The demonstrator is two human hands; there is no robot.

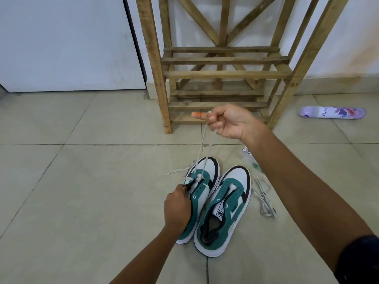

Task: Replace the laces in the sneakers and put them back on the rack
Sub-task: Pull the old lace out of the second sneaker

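Note:
Two green, white and black sneakers stand side by side on the tiled floor, toes pointing at the wooden rack. My left hand grips the left sneaker at its side near the eyelets. My right hand is raised above it, fingers closed on a white lace that runs taut down to the lowest eyelets of that shoe. A loose lace end lies off the shoe's left side. The right sneaker has no lace through its eyelets. A second white lace lies bunched on the floor right of it.
The slatted rack stands against the wall with nothing on the shelves in view. A purple spray can lies on its side at the right. A clear plastic wrapper sits under my right forearm. A white door is at the left.

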